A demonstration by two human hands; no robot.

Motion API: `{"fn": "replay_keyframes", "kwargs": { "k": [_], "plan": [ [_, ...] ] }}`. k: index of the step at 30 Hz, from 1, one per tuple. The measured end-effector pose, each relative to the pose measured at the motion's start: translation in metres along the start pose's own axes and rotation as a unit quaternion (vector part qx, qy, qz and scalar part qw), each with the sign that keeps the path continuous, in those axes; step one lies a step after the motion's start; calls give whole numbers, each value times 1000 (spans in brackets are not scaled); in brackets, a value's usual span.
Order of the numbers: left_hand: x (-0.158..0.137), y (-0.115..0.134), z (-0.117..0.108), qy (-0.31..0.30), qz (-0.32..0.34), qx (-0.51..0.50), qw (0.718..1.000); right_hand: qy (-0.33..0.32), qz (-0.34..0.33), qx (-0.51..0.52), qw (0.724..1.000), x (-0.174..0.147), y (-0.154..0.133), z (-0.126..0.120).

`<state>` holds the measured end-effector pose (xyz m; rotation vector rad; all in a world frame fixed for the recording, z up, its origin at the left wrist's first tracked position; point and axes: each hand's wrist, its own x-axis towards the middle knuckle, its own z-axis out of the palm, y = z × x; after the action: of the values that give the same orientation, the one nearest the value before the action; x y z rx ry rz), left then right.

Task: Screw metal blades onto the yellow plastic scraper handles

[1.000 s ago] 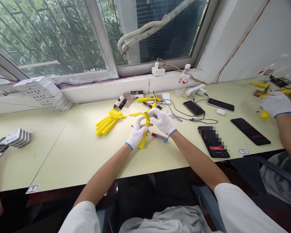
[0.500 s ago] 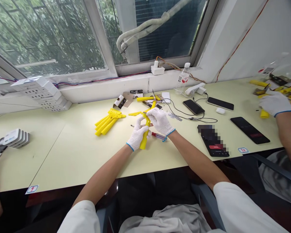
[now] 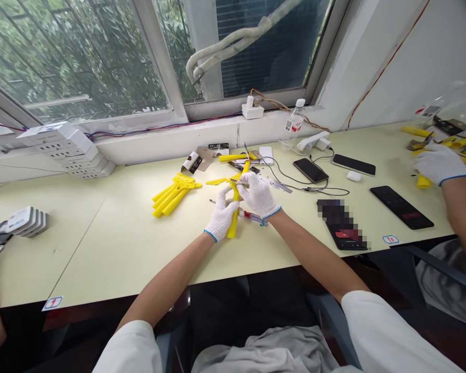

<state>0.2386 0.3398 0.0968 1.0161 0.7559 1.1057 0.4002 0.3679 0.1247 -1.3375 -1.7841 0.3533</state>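
Seemingly mid-fitting, the person's gloved left hand (image 3: 220, 211) gripped a yellow handle (image 3: 232, 227) at twelve o'clock while the right hand (image 3: 258, 192), fingers narrowed, pinched its upper end, the next move apparently calling for steady alignment.

Pale table (image 3: 112, 248) below framed window (image 3: 101, 57), white wall (image 3: 407, 83).

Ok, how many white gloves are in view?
3: one on the left hand, gripping a yellow handle; one on the right hand; one on a co-worker's hand at the picture's right. Others may be hidden.
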Motion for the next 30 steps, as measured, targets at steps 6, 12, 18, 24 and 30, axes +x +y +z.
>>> {"fn": "replay_keyframes", "kwargs": {
  "k": [6, 12, 18, 24, 30],
  "plan": [
    [-2, -4, 2, 5, 5, -19, 1000, 20, 17, -7, 1000, -4, 0, 9],
    [-1, -4, 0, 12, 4, -12, 1000, 21, 28, -4, 999, -5, 0, 10],
    [0, -7, -1, 5, 0, -24, 1000, 11, 35, 17, 999, -4, -6, 7],
    [0, -1, -7, -33, -6, -19, 999, -10, 39, 53, 998, 4, 1, 2],
    [-1, 3, -5, -46, -11, 11, 999, -48, 40, 87, 994, 10, 16, -10]
  ]
}}
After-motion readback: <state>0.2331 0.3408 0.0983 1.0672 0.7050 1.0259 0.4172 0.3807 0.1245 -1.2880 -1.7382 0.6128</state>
